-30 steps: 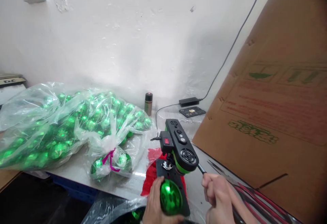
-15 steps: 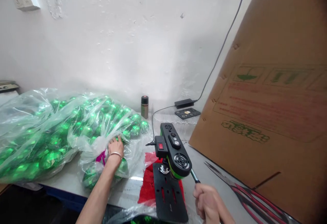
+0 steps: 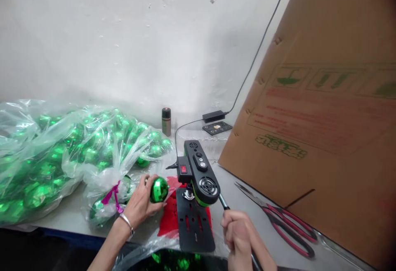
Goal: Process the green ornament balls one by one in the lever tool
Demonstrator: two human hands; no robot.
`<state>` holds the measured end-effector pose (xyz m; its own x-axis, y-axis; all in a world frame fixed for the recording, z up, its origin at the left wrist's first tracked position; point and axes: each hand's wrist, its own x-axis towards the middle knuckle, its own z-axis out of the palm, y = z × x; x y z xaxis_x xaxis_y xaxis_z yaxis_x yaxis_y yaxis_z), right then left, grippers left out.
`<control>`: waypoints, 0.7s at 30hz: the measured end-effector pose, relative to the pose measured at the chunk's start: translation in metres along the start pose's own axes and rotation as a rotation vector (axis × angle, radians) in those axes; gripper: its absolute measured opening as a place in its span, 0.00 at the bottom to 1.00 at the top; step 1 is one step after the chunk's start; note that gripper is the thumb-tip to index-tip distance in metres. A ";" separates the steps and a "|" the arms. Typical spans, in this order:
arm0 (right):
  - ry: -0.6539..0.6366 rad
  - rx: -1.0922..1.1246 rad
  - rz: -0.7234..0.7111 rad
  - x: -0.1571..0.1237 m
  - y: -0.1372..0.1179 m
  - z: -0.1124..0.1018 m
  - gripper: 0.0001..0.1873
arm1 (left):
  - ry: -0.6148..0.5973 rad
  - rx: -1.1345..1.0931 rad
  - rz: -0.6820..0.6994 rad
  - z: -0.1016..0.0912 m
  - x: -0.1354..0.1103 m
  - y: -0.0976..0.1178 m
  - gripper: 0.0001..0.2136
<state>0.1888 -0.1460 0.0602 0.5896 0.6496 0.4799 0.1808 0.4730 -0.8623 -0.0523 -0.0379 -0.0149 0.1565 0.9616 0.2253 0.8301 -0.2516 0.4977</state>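
Note:
My left hand (image 3: 142, 203) is closed around a shiny green faceted ball (image 3: 159, 189), held just left of a black bench device (image 3: 199, 166). A fist is what my right hand (image 3: 239, 234) makes around the dark grip of the device's lever (image 3: 224, 202). Below the device's head lies its slotted black base plate (image 3: 196, 232), over a red cloth (image 3: 168, 217). Left of my left hand is a clear plastic bag (image 3: 116, 147) full of similar green balls, with a purple tie (image 3: 113, 196) at its bunched neck.
Long-nose pliers (image 3: 278, 217) with red-black handles lie on the right. Behind them leans a large cardboard box (image 3: 309, 110). A small bottle (image 3: 166, 122), a power adapter (image 3: 214, 116) and a phone-like slab (image 3: 217, 128) stand by the wall. More green balls (image 3: 182, 260) show below the front edge.
My left hand has come out of the bag toward the device and now holds a green ball. My right hand stays on the lever. The view has shifted a little to the right and down.

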 end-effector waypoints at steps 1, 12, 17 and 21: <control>-0.010 0.011 -0.023 0.001 0.002 -0.001 0.28 | -0.042 0.012 0.039 0.003 -0.006 0.001 0.37; -0.118 0.003 -0.298 0.011 0.013 -0.009 0.25 | -0.149 -0.503 -0.070 0.053 -0.047 0.007 0.36; -0.108 0.012 -0.297 0.014 0.006 -0.006 0.25 | -0.071 -0.780 -0.376 0.061 -0.047 0.017 0.53; -0.137 -0.017 -0.229 0.023 -0.011 -0.002 0.25 | -0.011 -0.991 -0.531 0.065 -0.039 0.034 0.45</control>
<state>0.2024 -0.1373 0.0801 0.4197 0.6019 0.6794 0.3112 0.6077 -0.7306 0.0045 -0.0768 -0.0618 -0.0815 0.9725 -0.2183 0.0018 0.2192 0.9757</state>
